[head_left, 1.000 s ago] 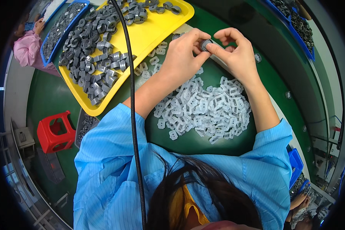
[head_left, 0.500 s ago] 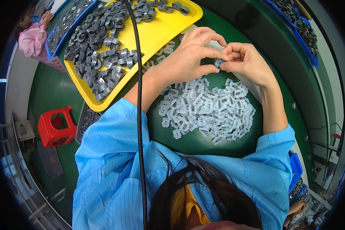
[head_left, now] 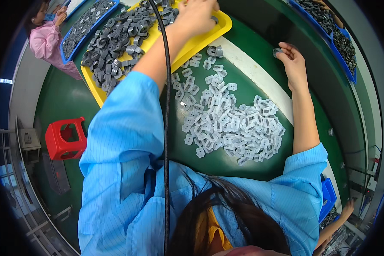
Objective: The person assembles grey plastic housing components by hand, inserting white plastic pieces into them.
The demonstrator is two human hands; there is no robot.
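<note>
My left hand (head_left: 196, 18) reaches over the far right end of a yellow tray (head_left: 226, 26) that holds many grey plastic rings (head_left: 115, 40). Its fingertips are partly cut off by the upper edge of the picture, so whether they hold anything is hidden. Out to the right, my right hand (head_left: 292, 64) pinches a small grey ring (head_left: 277, 52) between thumb and fingers, above the dark strip past the white edge. A heap of translucent white plastic clips (head_left: 239, 123) lies on the green tabletop (head_left: 192, 166) between my forearms. Grey rings (head_left: 215, 51) rest just off the tray.
A black cable (head_left: 166, 128) hangs down across the view. Blue trays of parts stand at the far left (head_left: 68, 53) and far right (head_left: 353, 74). At the left are a red stool (head_left: 66, 138) and a person in pink (head_left: 47, 40). Another person's arm (head_left: 335, 226) shows lower right.
My hands have parted. The left has moved up and left over the yellow tray; the right has swung right with a grey ring. Grey rings now show beside the tray.
</note>
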